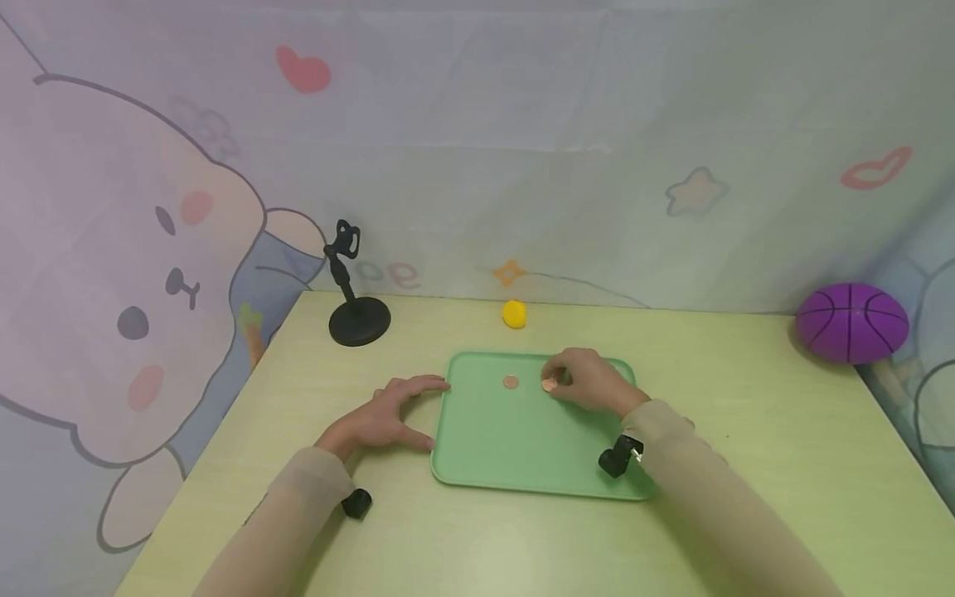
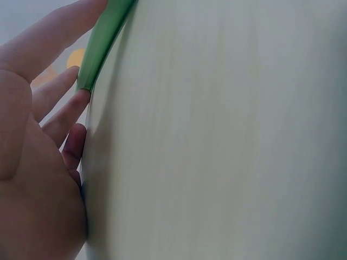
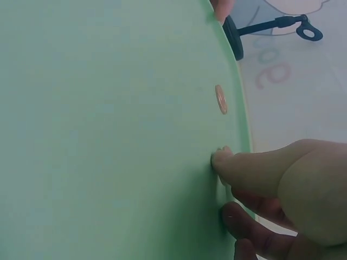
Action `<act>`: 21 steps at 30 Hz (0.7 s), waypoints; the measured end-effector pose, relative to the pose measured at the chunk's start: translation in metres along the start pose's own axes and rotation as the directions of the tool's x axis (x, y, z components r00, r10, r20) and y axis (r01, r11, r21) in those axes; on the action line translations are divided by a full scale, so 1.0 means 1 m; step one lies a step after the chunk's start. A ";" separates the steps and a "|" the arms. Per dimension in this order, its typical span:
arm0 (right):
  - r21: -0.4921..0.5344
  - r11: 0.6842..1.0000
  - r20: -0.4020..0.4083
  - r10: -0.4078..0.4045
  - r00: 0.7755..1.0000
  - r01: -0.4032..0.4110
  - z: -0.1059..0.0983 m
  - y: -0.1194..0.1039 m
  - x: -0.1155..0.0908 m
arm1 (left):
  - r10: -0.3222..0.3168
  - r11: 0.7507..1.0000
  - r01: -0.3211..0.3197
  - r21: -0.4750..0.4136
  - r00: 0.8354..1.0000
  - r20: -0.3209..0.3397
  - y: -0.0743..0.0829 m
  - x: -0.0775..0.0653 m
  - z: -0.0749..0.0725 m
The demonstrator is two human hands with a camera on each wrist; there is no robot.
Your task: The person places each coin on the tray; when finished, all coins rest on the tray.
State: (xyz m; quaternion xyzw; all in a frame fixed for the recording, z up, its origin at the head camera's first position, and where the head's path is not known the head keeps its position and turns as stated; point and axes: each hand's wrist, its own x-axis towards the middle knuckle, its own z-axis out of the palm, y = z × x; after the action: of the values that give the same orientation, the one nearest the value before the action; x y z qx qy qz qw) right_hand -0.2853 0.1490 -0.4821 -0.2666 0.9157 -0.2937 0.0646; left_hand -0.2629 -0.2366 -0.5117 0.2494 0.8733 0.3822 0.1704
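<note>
A light green tray (image 1: 515,448) with a raised rim lies on the table. On it, toward the far edge, a round copper coin (image 1: 511,381) lies flat. My right hand (image 1: 593,381) reaches over the tray's far right part and pinches a second copper coin (image 1: 550,385) between thumb and fingers, low against the tray surface. In the right wrist view the thumb (image 3: 238,168) hides most of that coin. My left hand (image 1: 384,414) rests at the tray's left side, thumb and fingers spread, fingertips at the rim (image 2: 105,43).
Behind the tray sits a small yellow object (image 1: 514,314). A black stand (image 1: 359,320) with a clip on top is at the back left. At the right edge stands a purple ball (image 1: 850,323) with black lines. A printed cloth (image 1: 477,182) hangs behind the pale table (image 1: 761,414).
</note>
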 end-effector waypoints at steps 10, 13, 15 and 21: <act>-0.006 1.000 -0.018 0.000 1.000 0.000 0.006 -0.003 0.009 | 0.020 1.000 -0.020 0.000 1.000 -0.010 0.000 -0.001 0.000; -0.008 1.000 -0.018 0.023 1.000 -0.024 0.006 -0.005 0.011 | 0.016 1.000 -0.016 0.001 1.000 -0.009 0.000 -0.001 0.000; -0.010 0.999 -0.017 0.039 0.999 -0.039 0.007 -0.006 0.012 | 0.015 1.000 -0.015 0.002 1.000 -0.008 0.000 0.000 0.000; -0.034 0.998 -0.019 0.058 0.998 -0.059 0.009 -0.007 0.015 | 0.013 1.000 -0.013 -0.001 1.000 -0.009 -0.001 0.000 0.000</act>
State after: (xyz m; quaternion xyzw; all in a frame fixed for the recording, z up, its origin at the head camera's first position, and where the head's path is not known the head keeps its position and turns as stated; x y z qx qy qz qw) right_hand -0.2922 0.1323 -0.4849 -0.2381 0.9286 -0.2783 0.0601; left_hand -0.2631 -0.2374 -0.5121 0.2533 0.8721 0.3850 0.1642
